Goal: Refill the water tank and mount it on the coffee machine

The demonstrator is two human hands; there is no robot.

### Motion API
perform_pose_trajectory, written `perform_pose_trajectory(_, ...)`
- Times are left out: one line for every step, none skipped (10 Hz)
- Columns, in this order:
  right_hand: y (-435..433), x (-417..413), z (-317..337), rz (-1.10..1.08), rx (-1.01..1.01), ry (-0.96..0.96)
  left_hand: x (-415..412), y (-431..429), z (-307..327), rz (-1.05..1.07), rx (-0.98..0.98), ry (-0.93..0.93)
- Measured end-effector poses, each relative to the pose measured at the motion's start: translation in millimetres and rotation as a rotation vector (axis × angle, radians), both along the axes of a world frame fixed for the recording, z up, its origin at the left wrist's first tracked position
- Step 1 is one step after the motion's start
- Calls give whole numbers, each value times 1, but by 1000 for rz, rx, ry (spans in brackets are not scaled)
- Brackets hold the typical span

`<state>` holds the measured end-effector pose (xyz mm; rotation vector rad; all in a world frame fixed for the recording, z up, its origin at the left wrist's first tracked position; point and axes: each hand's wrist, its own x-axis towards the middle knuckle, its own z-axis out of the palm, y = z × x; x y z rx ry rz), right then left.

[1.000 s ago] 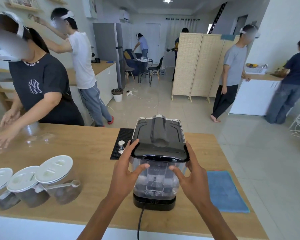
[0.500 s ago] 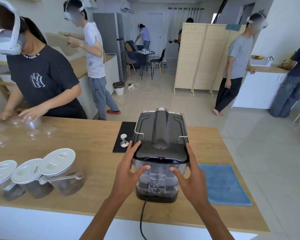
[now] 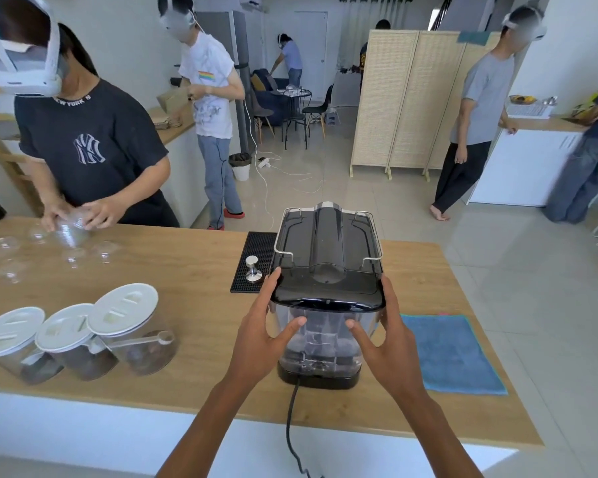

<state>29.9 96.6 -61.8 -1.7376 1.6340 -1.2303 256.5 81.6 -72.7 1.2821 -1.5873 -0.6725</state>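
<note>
The black coffee machine (image 3: 328,250) stands on the wooden counter (image 3: 194,270) with its back toward me. At its rear sits the clear water tank (image 3: 320,339) under a glossy black lid (image 3: 327,294), resting on the machine's black base. My left hand (image 3: 259,339) grips the tank's left side, thumb across its near face and fingers reaching up to the lid. On the tank's right side my right hand (image 3: 389,343) mirrors that hold. Whether the tank holds water I cannot tell.
Left of the machine lie a black mat (image 3: 252,246) with a metal tamper (image 3: 252,267) and three white-lidded jars (image 3: 125,326). A blue cloth (image 3: 449,353) lies to the right. The power cord (image 3: 290,419) hangs over the near edge. A person (image 3: 90,143) handles clear cups across the counter.
Both hands stay on the sides of the tank and the tank has not visibly shifted on the machine. The person across the counter has brought both hands onto a clear cup.
</note>
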Motion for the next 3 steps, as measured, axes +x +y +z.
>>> perform_pose_trajectory(-1, -4, -9, -12, 25, 46, 2, 0, -6, -21, 35, -5)
perform_pose_trajectory(0, -11, -30, 10, 40, 106, 13, 4, -32, -2, 125, -50)
perform_pose_trajectory(1, -18, -58, -10, 54, 137, 23, 14, -68, 4, 142, -164)
